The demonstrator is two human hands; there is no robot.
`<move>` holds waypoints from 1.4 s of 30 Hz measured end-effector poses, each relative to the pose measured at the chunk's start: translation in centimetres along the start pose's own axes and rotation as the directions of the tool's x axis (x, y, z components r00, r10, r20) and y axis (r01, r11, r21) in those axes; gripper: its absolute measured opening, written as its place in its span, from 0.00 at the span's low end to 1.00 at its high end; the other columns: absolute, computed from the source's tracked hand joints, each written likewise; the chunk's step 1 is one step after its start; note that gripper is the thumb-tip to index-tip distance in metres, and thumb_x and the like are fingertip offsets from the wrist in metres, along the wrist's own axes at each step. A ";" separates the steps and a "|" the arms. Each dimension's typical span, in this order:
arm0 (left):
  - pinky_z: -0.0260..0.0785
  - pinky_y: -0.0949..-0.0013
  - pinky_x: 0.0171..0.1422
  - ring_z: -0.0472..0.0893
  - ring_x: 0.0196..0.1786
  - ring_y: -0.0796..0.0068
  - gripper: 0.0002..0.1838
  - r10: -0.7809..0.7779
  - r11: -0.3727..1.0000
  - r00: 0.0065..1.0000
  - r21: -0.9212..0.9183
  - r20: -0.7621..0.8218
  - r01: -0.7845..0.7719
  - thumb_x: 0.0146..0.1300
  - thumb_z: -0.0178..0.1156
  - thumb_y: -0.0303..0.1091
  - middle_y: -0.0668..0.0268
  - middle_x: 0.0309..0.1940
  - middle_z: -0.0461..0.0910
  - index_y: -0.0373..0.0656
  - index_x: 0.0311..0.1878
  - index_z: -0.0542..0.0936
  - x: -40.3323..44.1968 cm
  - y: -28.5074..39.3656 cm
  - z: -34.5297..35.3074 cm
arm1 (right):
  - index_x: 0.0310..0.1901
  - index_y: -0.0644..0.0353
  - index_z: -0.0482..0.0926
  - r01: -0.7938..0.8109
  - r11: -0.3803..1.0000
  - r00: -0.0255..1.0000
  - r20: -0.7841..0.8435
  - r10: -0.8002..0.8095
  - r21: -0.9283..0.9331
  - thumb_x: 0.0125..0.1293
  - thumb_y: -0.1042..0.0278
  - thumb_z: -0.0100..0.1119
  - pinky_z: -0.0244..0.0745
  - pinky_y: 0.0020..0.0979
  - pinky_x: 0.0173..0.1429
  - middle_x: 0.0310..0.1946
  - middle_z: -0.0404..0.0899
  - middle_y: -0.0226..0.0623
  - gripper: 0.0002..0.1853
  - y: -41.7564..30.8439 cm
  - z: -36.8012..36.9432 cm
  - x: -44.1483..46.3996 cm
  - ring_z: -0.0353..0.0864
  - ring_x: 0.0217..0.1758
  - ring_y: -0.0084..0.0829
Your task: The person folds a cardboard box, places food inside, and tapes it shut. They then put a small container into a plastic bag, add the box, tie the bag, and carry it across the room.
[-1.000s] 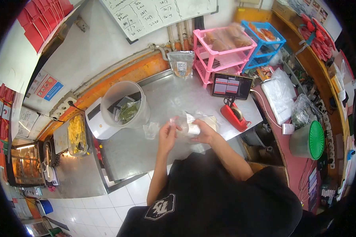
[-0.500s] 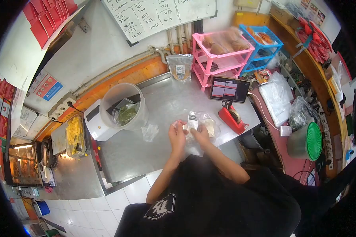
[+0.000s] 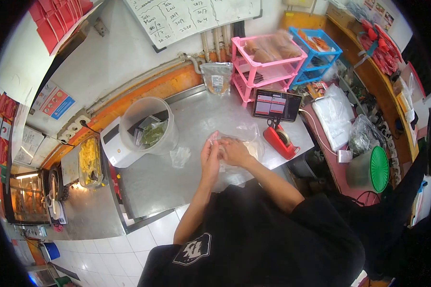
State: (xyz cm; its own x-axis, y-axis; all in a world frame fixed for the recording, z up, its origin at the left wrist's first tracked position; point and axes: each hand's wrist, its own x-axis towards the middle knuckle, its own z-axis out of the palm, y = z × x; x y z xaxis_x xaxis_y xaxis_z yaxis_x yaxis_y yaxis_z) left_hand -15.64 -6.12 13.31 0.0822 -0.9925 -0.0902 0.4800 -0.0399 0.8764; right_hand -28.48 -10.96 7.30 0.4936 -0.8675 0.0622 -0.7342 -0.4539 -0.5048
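My left hand (image 3: 209, 155) is closed, its fingers raised and curled around a small plastic packet (image 3: 221, 152) mostly hidden between my hands. Against it, my right hand (image 3: 235, 152) is closed too, fingers folded over the same packet. The packet's label does not show. Beneath and just right of my hands, a clear plastic bag (image 3: 255, 136) with something pale inside lies on the steel table (image 3: 153, 186). A small crumpled clear plastic bag (image 3: 180, 157) lies left of my hands.
A clear tub (image 3: 172, 136) holding green-filled packets stands on a white scale (image 3: 117, 148) at left. Behind are a standing pouch (image 3: 217, 79), a pink rack (image 3: 246, 71) and a tablet (image 3: 277, 104). A red tape dispenser (image 3: 280, 143) sits near the table's right edge.
My hands have come together and my right hand now covers the packet, hiding its white label. My left hand has turned more upright. The view has shifted slightly.
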 end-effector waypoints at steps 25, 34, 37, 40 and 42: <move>0.75 0.67 0.60 0.84 0.52 0.69 0.17 -0.174 0.969 0.951 0.216 0.256 0.119 0.77 0.56 0.38 0.57 0.51 0.85 0.35 0.58 0.78 4.8 5.0 3.6 | 0.58 0.65 0.68 -0.138 0.604 0.664 -0.379 0.644 0.785 0.69 0.68 0.60 0.78 0.30 0.47 0.38 0.86 0.42 0.20 2.7 -14.4 -7.4 0.85 0.36 0.31; 0.65 0.62 0.73 0.80 0.64 0.63 0.29 0.092 0.948 0.996 0.306 0.004 -0.089 0.82 0.43 0.49 0.53 0.57 0.82 0.28 0.61 0.76 3.5 -0.1 -12.3 | 0.76 0.73 0.45 -0.166 0.932 0.907 -0.322 0.273 0.322 0.45 0.45 0.83 0.55 0.46 0.78 0.74 0.56 0.61 0.69 8.8 -10.2 -12.2 0.58 0.78 0.51; 0.61 0.61 0.77 0.74 0.70 0.59 0.35 -0.182 0.921 0.983 0.343 -0.033 0.182 0.83 0.37 0.53 0.50 0.66 0.75 0.26 0.66 0.72 3.6 -10.0 -11.1 | 0.77 0.74 0.42 -0.070 0.911 0.937 -0.285 0.200 0.406 0.40 0.43 0.86 0.44 0.45 0.84 0.79 0.46 0.61 0.75 11.9 -5.0 -11.1 0.45 0.83 0.53; 0.56 0.61 0.80 0.70 0.73 0.58 0.35 -0.311 0.841 0.950 0.476 0.032 0.259 0.82 0.37 0.54 0.49 0.71 0.70 0.27 0.71 0.68 3.8 -10.1 -6.7 | 0.78 0.71 0.41 -0.063 0.895 0.958 -0.224 0.178 0.442 0.38 0.44 0.87 0.45 0.46 0.83 0.78 0.47 0.61 0.76 13.1 -2.5 -8.8 0.46 0.83 0.52; 0.55 0.62 0.80 0.69 0.74 0.58 0.35 -0.306 0.807 0.950 0.546 0.062 0.224 0.81 0.41 0.53 0.48 0.71 0.70 0.27 0.71 0.67 4.4 -9.9 -6.3 | 0.79 0.68 0.42 -0.128 0.880 0.950 -0.200 0.242 0.457 0.40 0.46 0.86 0.52 0.46 0.81 0.76 0.53 0.60 0.74 12.3 -3.1 -7.9 0.54 0.81 0.52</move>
State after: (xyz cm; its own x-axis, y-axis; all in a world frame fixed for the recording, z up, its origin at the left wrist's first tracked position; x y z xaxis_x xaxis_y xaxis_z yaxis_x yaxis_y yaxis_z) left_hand -14.57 -9.32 1.22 -0.1230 -0.9380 -0.3240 -0.0712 -0.3173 0.9457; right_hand -42.82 -10.29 3.27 0.1979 -0.9741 0.1089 -0.4965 -0.1955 -0.8457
